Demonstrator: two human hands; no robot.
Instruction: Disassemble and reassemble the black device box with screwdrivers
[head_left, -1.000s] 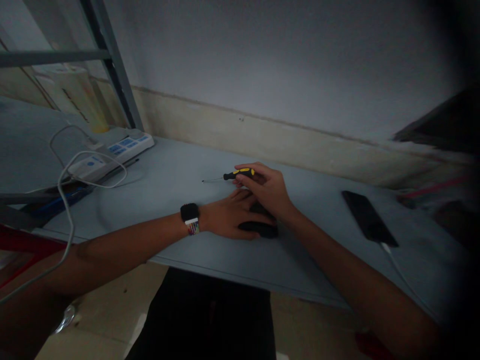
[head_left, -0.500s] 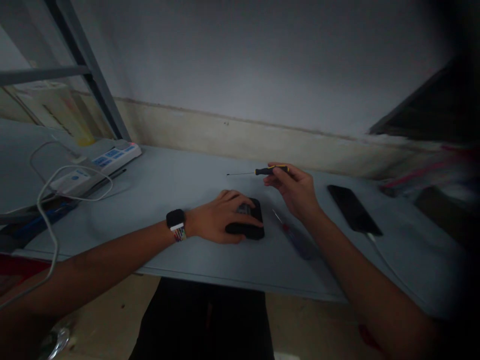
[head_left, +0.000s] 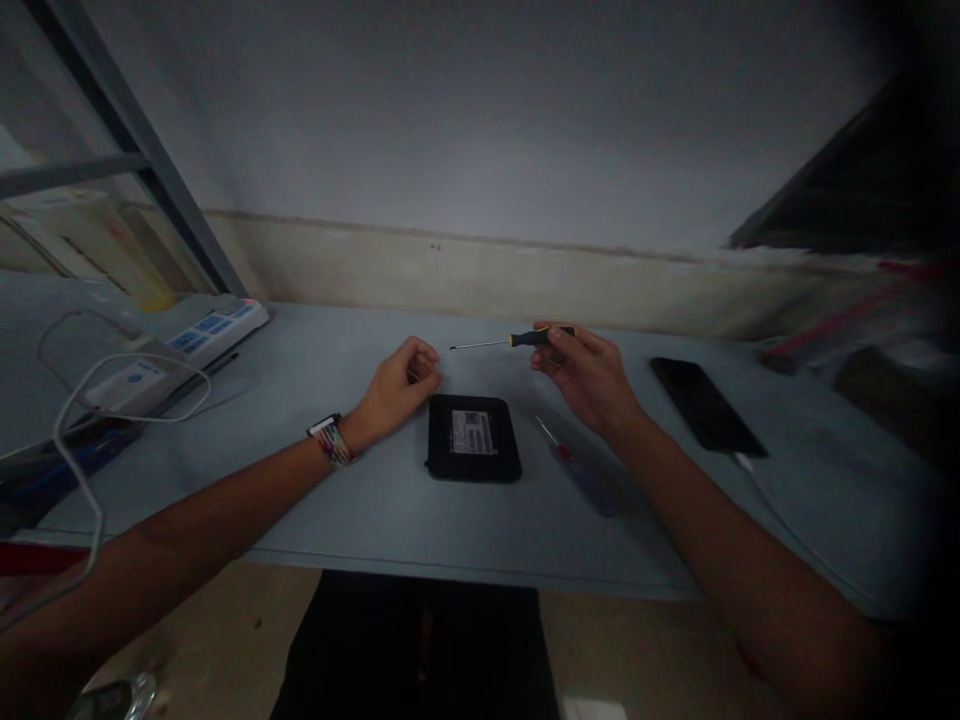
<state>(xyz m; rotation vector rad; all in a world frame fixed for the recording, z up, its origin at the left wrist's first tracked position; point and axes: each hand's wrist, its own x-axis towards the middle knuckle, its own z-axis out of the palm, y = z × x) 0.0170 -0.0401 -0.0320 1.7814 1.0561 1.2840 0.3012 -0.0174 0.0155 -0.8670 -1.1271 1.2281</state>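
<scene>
My right hand [head_left: 589, 375] holds a screwdriver [head_left: 540, 338] by its black and yellow handle, above the desk. The thin shaft points left, level with the desk. Near its tip is my left hand [head_left: 401, 382], fingers loosely curled with a gap to the thumb and nothing visible in them. Just below and right of that hand, a flat black square box [head_left: 442, 455] with rounded corners lies on the desk, a white printed label [head_left: 472, 432] facing up. A second screwdriver [head_left: 581, 475], with a clear handle and a red collar, rests right of the box.
A black phone [head_left: 705, 405] with a white cable lies on the right of the blue-grey desk [head_left: 360, 520]. On the left are a power strip [head_left: 214, 330], a looped white cable [head_left: 82, 480] and a tall plastic cup [head_left: 124, 250]. The wall [head_left: 480, 150] runs behind.
My left hand has lifted off the black box and moved up and left, uncovering the label. The right hand keeps hold of the screwdriver in nearly the same place.
</scene>
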